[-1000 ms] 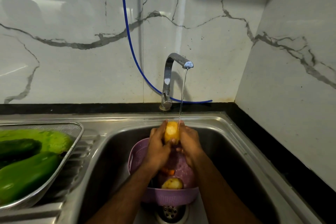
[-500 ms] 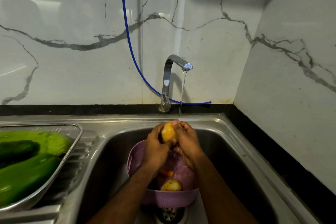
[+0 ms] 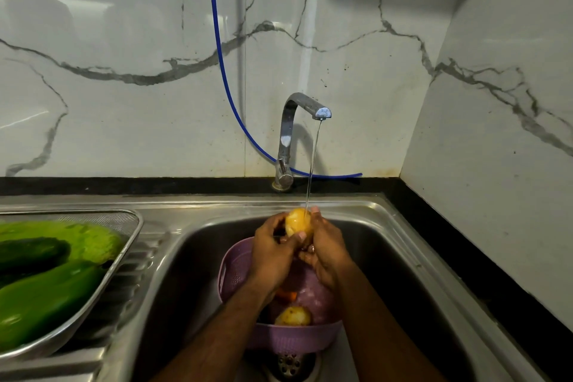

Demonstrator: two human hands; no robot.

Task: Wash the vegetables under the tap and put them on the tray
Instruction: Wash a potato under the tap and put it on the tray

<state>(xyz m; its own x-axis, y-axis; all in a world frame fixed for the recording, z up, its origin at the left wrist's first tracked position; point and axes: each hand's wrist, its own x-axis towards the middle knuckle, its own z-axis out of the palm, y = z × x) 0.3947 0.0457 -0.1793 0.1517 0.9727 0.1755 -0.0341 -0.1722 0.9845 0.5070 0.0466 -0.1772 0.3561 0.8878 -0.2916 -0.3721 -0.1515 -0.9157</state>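
Note:
A yellow potato (image 3: 297, 222) is held under the thin stream from the chrome tap (image 3: 290, 136). My left hand (image 3: 271, 253) grips it from the left, thumb across its front. My right hand (image 3: 325, 250) grips it from the right. Below my hands a purple colander (image 3: 235, 270) stands in the steel sink (image 3: 400, 245); inside it lie another potato (image 3: 293, 316) and an orange carrot piece (image 3: 286, 295), partly hidden by my wrists. On the drainboard to the left a metal mesh tray (image 3: 130, 226) holds a dark cucumber (image 3: 31, 253) and large green vegetables (image 3: 46, 298).
The sink drain (image 3: 288, 364) shows just below the colander. A blue hose (image 3: 223, 71) runs down the marble wall behind the tap. A black counter strip (image 3: 459, 245) borders the sink at back and right, with a marble side wall close on the right.
Both hands have turned and rubbed the potato under the stream, staying in nearly the same spot. The tray and the colander are unchanged.

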